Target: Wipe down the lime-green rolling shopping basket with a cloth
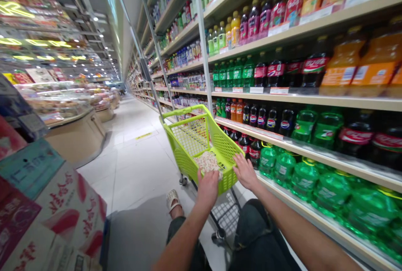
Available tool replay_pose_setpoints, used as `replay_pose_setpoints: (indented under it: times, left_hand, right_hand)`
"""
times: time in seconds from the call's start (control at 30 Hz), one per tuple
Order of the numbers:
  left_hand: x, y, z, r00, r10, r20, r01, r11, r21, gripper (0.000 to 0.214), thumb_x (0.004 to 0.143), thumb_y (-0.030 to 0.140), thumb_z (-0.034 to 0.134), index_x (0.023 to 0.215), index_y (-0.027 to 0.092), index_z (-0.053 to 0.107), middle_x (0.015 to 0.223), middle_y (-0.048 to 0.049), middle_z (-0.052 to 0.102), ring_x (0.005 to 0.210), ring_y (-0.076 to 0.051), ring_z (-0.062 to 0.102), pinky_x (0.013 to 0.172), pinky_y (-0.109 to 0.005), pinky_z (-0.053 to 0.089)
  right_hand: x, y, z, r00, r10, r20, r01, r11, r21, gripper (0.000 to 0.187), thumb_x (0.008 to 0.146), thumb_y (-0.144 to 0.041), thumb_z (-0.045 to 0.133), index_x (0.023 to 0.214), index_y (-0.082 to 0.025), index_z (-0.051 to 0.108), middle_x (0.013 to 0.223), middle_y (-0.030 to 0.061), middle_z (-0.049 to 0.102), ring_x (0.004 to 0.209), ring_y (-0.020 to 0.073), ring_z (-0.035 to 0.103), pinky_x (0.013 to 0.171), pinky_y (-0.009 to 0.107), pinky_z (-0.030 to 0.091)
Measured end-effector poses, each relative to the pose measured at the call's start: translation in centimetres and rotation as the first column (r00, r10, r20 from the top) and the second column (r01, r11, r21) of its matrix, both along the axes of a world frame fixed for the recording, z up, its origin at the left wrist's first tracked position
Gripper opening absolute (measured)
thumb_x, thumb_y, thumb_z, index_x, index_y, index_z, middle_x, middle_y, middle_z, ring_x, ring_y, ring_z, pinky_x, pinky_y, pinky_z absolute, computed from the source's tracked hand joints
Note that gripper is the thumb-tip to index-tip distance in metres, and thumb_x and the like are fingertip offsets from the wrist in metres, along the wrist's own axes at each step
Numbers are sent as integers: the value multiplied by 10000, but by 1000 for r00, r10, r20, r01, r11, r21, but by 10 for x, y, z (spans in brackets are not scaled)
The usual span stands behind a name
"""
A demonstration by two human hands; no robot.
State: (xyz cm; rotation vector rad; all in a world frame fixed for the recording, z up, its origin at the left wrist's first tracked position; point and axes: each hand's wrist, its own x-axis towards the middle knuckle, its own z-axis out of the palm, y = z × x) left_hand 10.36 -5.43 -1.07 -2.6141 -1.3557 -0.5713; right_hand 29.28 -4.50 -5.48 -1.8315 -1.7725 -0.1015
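Observation:
A lime-green shopping cart (188, 139) stands in a supermarket aisle just ahead of me. My left hand (207, 186) is curled over the cart's near rim, fingers wrapped on it. My right hand (245, 171) rests on the same rim further right, fingers lying over the edge. Inside the basket lies a pale speckled packet (207, 161), just beyond my left hand. My legs and a sandalled foot (172, 199) show below the cart.
Long shelves of soft-drink bottles (282, 116) run along the right, close to the cart. Printed cardboard boxes (53, 212) are stacked at the near left. Curved display counters (75, 132) line the left side. A white tiled aisle floor (132, 137) stretches ahead.

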Motion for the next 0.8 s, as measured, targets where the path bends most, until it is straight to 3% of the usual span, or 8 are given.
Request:
replay_pose_setpoints:
  times: [0.1,0.23,0.33,0.4,0.47,0.63,0.7,0.8]
  left_hand:
    - [11,0,-4,990,-138,-2,138,989,52,297,838,138,354,1071,238,509,1051,-28,619,967,-156,554,1045,-534,107]
    - [-11,18,-3,973,-231,-11,230,961,157,340,832,135,377,1118,269,503,1142,-37,594,1059,-160,519,1057,-521,76]
    - [-39,39,8,993,-117,18,112,977,181,384,814,103,380,1137,272,501,1180,-49,575,1087,-176,510,1047,-544,72]
    - [-50,49,15,998,8,59,-18,985,172,402,801,81,376,1132,267,508,1195,-53,564,1082,-193,516,1031,-577,73]
    - [-48,52,16,997,27,67,-38,985,171,399,804,81,370,1129,266,511,1206,-52,556,1094,-201,508,1026,-587,70]
    - [-26,45,4,974,-223,-31,224,947,229,368,841,134,359,1161,260,491,1210,-46,555,1147,-178,466,1061,-518,59]
    - [-38,51,7,985,-169,-42,174,956,238,375,835,121,355,1149,261,504,1200,-45,562,1133,-183,481,1061,-516,64]
    - [-76,66,20,995,95,12,-95,969,228,402,811,80,338,1120,252,528,1190,-58,568,1095,-212,513,1041,-558,69]
  right_hand:
    - [-6,-3,8,992,-125,-6,125,991,39,406,866,-269,312,1217,-143,474,1361,114,361,1290,253,240,1004,510,215]
    - [-35,-14,13,996,74,-54,-68,994,91,374,882,-241,277,1146,-186,535,1268,86,487,1216,211,380,986,462,269]
    - [-53,-23,13,980,192,-56,-187,978,88,340,888,-244,292,1070,-223,579,1153,53,584,1173,216,431,982,504,239]
    - [-58,-27,11,981,192,-39,-187,977,102,325,886,-240,304,1038,-222,591,1121,50,602,1172,229,429,979,526,220]
    - [-61,-28,9,988,150,-24,-146,981,130,315,881,-232,317,1033,-208,592,1127,60,597,1183,238,416,982,523,214]
    - [-61,-27,0,998,70,-1,-69,982,177,310,859,-204,348,1087,-178,558,1144,77,587,1169,228,434,991,484,231]
    - [-54,-27,-2,998,56,8,-57,984,170,320,866,-192,324,1091,-188,551,1144,68,588,1171,224,434,989,501,219]
    - [-45,-25,0,998,46,41,-52,987,150,329,877,-197,296,1085,-197,551,1142,66,590,1173,224,433,986,533,195]
